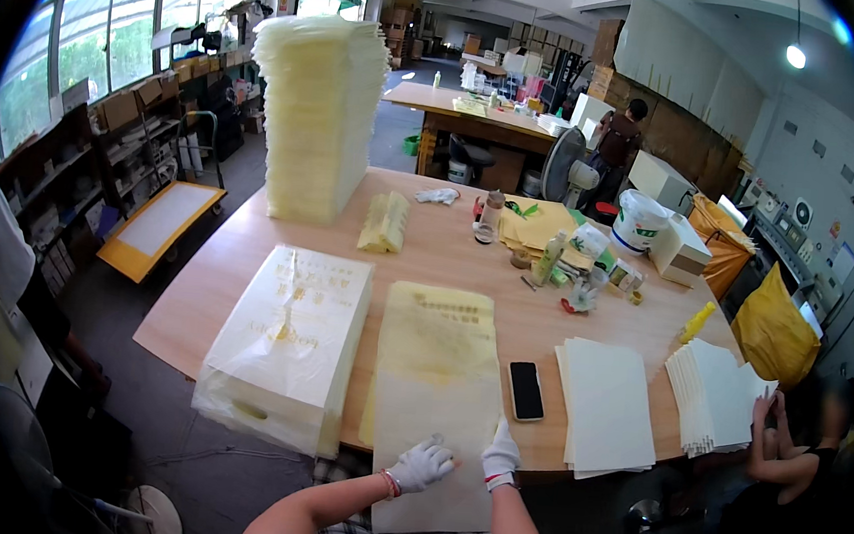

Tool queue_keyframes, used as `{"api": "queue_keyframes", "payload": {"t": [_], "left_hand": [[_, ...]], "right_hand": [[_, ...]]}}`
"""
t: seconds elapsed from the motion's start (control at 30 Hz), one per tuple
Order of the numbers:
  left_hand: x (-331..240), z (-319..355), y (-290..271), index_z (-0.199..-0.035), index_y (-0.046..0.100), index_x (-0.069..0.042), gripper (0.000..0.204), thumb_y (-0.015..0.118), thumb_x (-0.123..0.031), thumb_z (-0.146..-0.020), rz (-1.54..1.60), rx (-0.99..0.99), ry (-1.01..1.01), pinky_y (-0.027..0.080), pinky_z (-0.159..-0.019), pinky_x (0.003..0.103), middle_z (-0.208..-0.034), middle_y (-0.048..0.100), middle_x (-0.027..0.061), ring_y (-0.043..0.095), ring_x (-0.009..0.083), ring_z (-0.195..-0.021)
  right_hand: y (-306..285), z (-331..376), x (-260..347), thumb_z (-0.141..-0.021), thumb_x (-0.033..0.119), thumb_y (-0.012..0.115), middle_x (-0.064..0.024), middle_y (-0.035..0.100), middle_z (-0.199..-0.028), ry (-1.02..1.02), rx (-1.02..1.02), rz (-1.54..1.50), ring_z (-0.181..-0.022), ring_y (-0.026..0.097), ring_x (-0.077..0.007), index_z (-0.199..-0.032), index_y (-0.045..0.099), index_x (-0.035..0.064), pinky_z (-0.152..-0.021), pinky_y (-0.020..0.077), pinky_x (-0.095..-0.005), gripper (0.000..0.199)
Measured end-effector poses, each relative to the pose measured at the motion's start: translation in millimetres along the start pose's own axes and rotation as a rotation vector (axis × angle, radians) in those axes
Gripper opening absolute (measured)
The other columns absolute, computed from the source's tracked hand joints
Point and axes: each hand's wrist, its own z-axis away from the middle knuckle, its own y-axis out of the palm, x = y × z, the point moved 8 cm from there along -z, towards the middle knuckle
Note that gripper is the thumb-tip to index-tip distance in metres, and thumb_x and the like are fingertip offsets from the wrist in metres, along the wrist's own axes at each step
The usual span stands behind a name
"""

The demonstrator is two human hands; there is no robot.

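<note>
A pale, yellowish flat sheet (437, 398), with faint print near its far end, lies before me and overhangs the table's near edge. It looks like the top of a thin pile. My left hand (421, 465), in a white glove with bare fingertips, rests on its lower part, fingers stretched toward the right. At the sheet's right edge is my right hand (501, 456), also gloved, its fingers closed on that edge. A black phone (526, 390) lies just beyond the right hand. Left of the sheet stands a white stack in a clear printed plastic wrap (286, 336).
A tall yellowish stack (318, 118) stands at the far left of the table (431, 217). White sheets (607, 407) lie to the right, near a co-worker's hands (769, 406) at more sheets (713, 395). Bottles (550, 257), a white bucket (639, 222) and a fan (565, 165) are farther back.
</note>
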Motion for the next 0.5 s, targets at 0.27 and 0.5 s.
{"api": "queue_keyframes", "payload": {"t": [0.27,0.5], "left_hand": [[143,70,24,-0.101,0.048,-0.005,0.030,0.060,-0.004,-0.073,0.349,-0.342,-0.827,0.045,-0.077,0.041,-0.106,0.053,0.0182,0.052,0.0371,-0.094],[67,170,22,-0.091,0.045,-0.002,0.015,0.054,-0.001,-0.079,0.536,-0.263,-0.943,0.044,-0.062,0.040,-0.077,0.050,0.0168,0.051,0.0330,-0.068]], "right_hand": [[-16,8,-5,-0.080,0.015,0.043,-0.0193,0.060,-0.096,0.013,0.245,0.187,-0.086,0.058,-0.0368,-0.139,0.016,0.0089,-0.071,0.0457,-0.0487,0.066],[13,109,-46,-0.077,0.007,0.046,-0.0227,0.059,-0.074,-0.104,0.380,0.003,-0.066,0.057,-0.0385,-0.141,0.002,0.0050,-0.057,0.0437,-0.0470,0.078]]}}
